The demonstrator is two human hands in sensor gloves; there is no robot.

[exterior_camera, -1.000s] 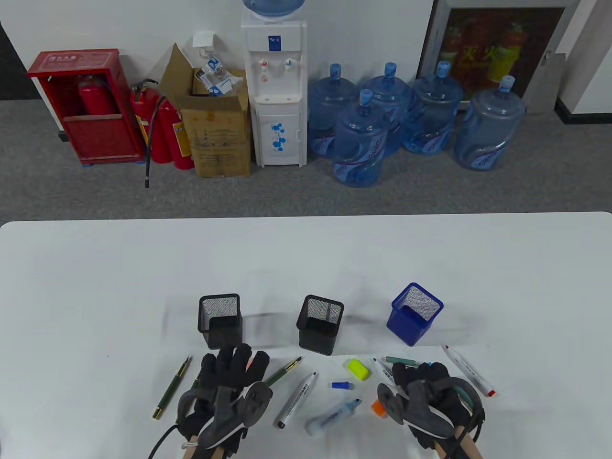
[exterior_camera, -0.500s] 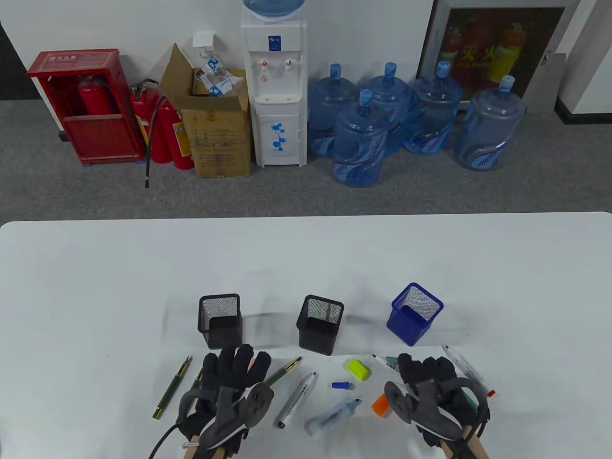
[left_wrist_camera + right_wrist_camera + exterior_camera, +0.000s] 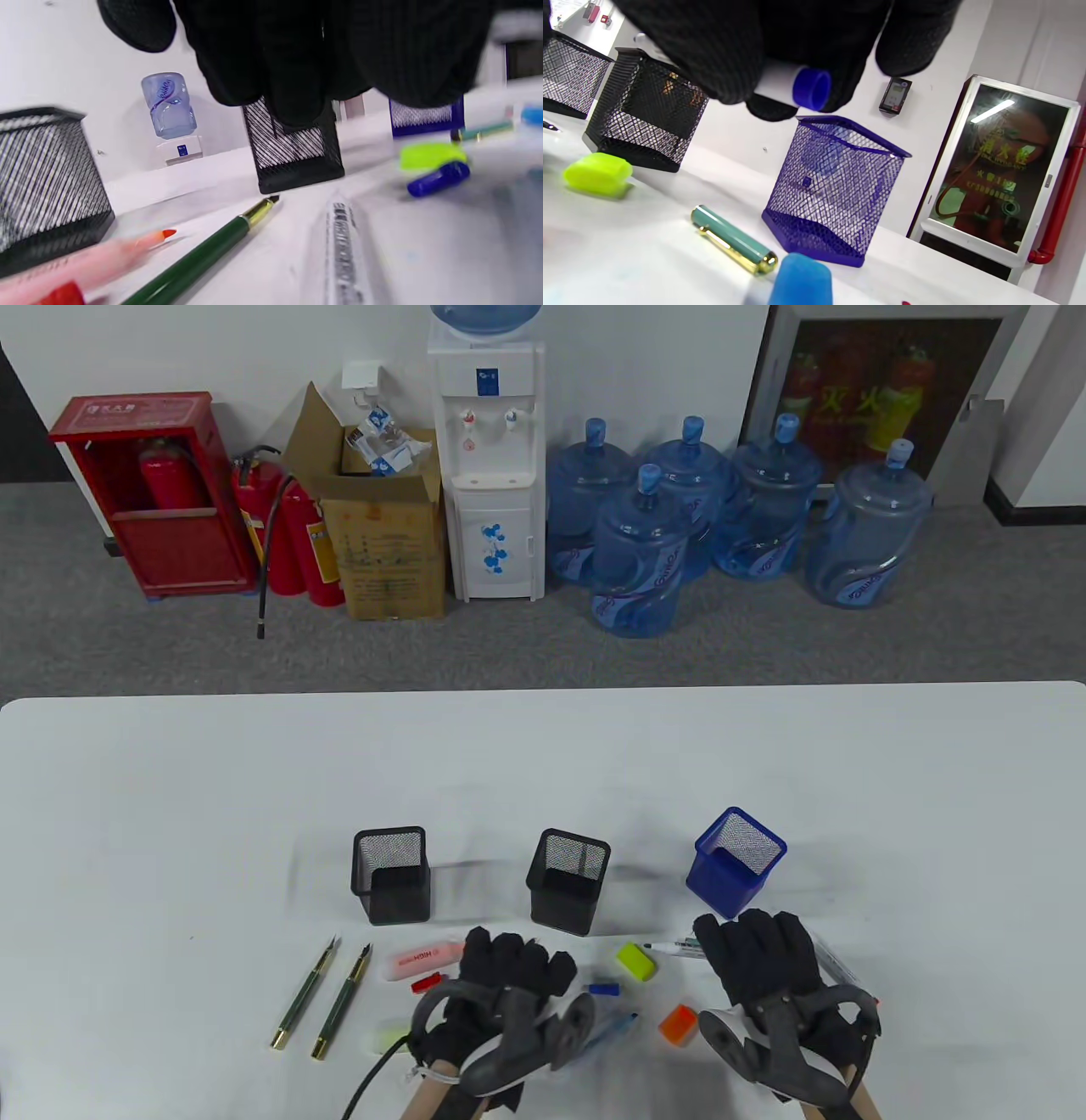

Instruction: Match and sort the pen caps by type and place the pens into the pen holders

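Note:
My right hand point(image 3: 753, 950) grips a white marker point(image 3: 674, 948) just in front of the blue mesh holder point(image 3: 736, 872). The marker's black tip sticks out to the left, and its blue end point(image 3: 811, 89) shows between my fingers in the right wrist view. My left hand point(image 3: 517, 965) hovers palm down in front of the middle black holder point(image 3: 567, 881) and holds nothing. Under it lie a green fountain pen point(image 3: 203, 258) and a white marker point(image 3: 343, 245). Loose caps lie between the hands: yellow-green point(image 3: 636, 960), small blue point(image 3: 603, 987) and orange point(image 3: 678, 1023).
A second black holder point(image 3: 390, 874) stands at the left. In front of it lie two green fountain pens point(image 3: 322, 997), a pink highlighter point(image 3: 422, 960) and a red cap point(image 3: 424, 982). A teal cap with a gold clip point(image 3: 734, 239) lies before the blue holder.
My left hand slid right, uncovering the pink highlighter, red cap and a second green pen. My right hand took hold of the white marker and moved forward toward the blue holder.

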